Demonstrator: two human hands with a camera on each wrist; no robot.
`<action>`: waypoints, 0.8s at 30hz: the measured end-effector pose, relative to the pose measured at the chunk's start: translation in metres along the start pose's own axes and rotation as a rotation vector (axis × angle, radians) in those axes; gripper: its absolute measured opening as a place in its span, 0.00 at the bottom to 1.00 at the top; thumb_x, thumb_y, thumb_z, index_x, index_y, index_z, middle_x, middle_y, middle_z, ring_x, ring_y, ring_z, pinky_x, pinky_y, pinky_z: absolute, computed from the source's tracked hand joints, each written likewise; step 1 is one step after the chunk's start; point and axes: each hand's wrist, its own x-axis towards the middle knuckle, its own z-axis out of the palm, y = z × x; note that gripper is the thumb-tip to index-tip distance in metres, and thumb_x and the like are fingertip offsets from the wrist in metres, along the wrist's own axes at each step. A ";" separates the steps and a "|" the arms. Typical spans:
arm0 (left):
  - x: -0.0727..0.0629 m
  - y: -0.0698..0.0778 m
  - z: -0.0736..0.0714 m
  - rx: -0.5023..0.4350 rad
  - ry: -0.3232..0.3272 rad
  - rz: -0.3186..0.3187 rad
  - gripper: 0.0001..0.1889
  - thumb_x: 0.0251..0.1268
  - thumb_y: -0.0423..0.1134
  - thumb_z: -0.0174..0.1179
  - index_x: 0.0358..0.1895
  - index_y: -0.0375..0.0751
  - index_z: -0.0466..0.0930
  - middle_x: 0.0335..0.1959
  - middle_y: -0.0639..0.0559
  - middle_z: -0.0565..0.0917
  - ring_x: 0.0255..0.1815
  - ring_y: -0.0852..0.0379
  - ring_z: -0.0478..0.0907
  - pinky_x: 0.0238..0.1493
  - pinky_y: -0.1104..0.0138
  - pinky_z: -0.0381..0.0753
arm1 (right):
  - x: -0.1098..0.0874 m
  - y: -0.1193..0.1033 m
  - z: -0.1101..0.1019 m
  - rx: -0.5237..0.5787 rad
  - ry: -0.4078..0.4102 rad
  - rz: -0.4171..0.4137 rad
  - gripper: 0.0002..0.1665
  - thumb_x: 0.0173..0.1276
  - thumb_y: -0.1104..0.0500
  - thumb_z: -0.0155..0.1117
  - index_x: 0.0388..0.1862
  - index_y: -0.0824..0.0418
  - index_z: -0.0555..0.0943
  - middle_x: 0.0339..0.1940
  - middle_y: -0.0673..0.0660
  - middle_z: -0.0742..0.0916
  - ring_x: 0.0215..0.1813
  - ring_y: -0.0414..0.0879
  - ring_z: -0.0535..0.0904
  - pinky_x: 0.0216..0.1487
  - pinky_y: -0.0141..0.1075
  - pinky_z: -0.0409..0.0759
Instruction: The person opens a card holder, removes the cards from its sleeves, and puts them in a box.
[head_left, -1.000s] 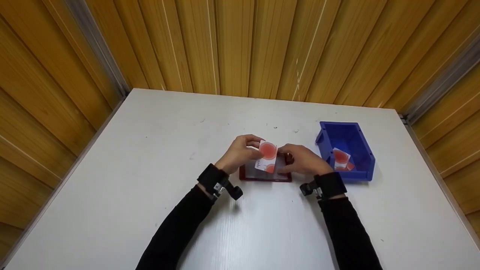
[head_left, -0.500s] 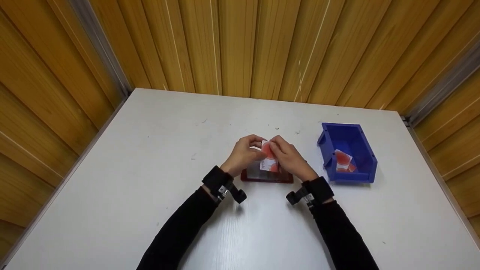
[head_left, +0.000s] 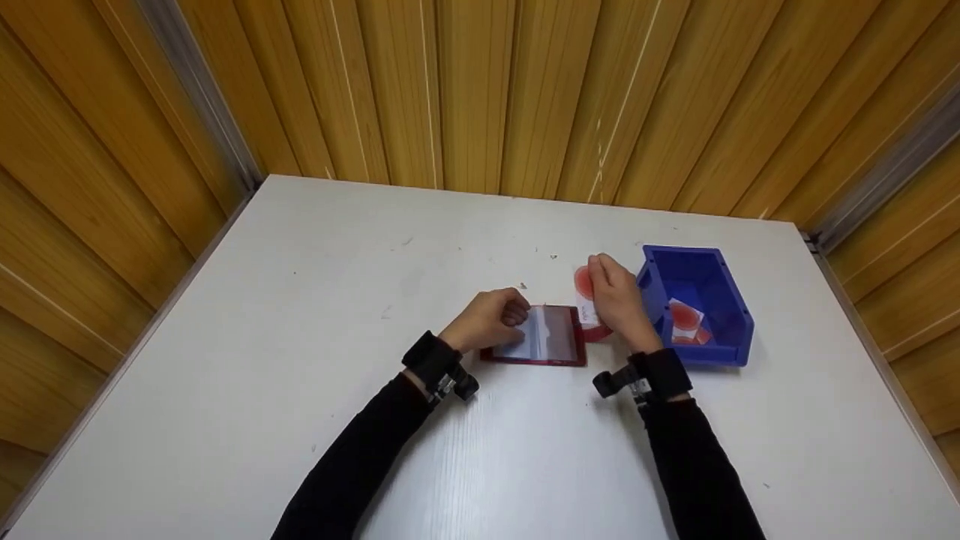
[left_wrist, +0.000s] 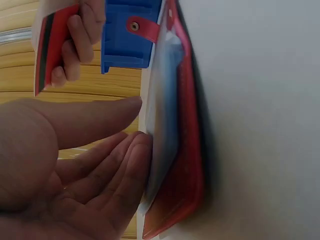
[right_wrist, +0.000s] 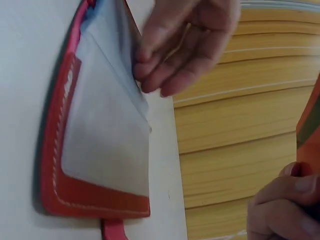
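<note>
A red card holder [head_left: 532, 361] lies spread on the white table, its clear plastic sleeves [right_wrist: 110, 120] facing up and white stitching along its border. From its right side sticks out a red strap [head_left: 598, 334] with a metal snap, seen in the left wrist view. My left hand [head_left: 489, 319] is at the holder's left half, fingertips right at the sleeves and thumb apart from the fingers. To the right of the holder, my right hand [head_left: 621, 300] grips a white card [head_left: 584, 283] with pink-red circles. The card's other side [left_wrist: 50, 47] shows red with a dark stripe.
Close to my right hand stands a blue plastic bin [head_left: 742, 330], with several similar cards [head_left: 686, 319] inside. Wood-patterned panels [head_left: 465, 97] rise behind the table [head_left: 337, 247] and along both sides.
My right hand reached to the card in my left hand, took it and carried it right, towards the bin. The left hand let go and lowered to the sleeves.
</note>
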 end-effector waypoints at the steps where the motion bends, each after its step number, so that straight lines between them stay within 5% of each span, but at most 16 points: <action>1: 0.000 -0.001 0.000 0.045 -0.009 -0.001 0.21 0.56 0.24 0.71 0.54 0.30 0.80 0.48 0.41 0.87 0.50 0.50 0.84 0.55 0.64 0.83 | 0.002 0.002 -0.007 -0.001 0.025 0.010 0.21 0.86 0.55 0.45 0.29 0.61 0.67 0.23 0.51 0.65 0.31 0.49 0.65 0.33 0.36 0.60; 7: 0.000 0.000 0.000 0.155 -0.032 -0.010 0.20 0.59 0.26 0.70 0.56 0.32 0.81 0.48 0.43 0.86 0.49 0.51 0.82 0.54 0.65 0.82 | 0.003 0.021 -0.068 -0.071 0.226 0.122 0.25 0.86 0.46 0.42 0.35 0.63 0.73 0.30 0.56 0.72 0.38 0.50 0.68 0.38 0.36 0.63; 12: -0.001 0.001 0.000 0.176 -0.033 -0.018 0.20 0.59 0.27 0.69 0.56 0.32 0.81 0.48 0.44 0.86 0.49 0.52 0.82 0.54 0.66 0.82 | -0.001 0.051 -0.106 -0.201 0.393 0.207 0.27 0.85 0.47 0.39 0.31 0.65 0.70 0.25 0.58 0.69 0.38 0.56 0.68 0.39 0.41 0.61; 15: -0.001 0.001 0.001 0.174 -0.035 -0.008 0.19 0.61 0.28 0.69 0.56 0.32 0.81 0.48 0.43 0.86 0.50 0.51 0.82 0.55 0.65 0.82 | -0.002 0.066 -0.109 -0.255 0.360 0.244 0.28 0.85 0.49 0.38 0.31 0.67 0.70 0.27 0.65 0.73 0.40 0.63 0.72 0.40 0.46 0.65; 19: -0.001 0.001 0.001 0.166 -0.037 0.012 0.17 0.64 0.30 0.67 0.56 0.31 0.81 0.48 0.41 0.87 0.51 0.49 0.83 0.57 0.62 0.82 | -0.003 0.074 -0.106 -0.287 0.311 0.286 0.29 0.86 0.50 0.36 0.37 0.73 0.73 0.42 0.78 0.80 0.51 0.72 0.76 0.52 0.58 0.72; 24: -0.001 0.001 0.000 0.171 -0.028 0.015 0.16 0.65 0.31 0.67 0.56 0.31 0.81 0.49 0.40 0.87 0.52 0.48 0.83 0.58 0.60 0.82 | -0.003 0.074 -0.102 -0.317 0.315 0.288 0.31 0.86 0.51 0.37 0.42 0.77 0.76 0.51 0.82 0.81 0.61 0.78 0.74 0.62 0.65 0.71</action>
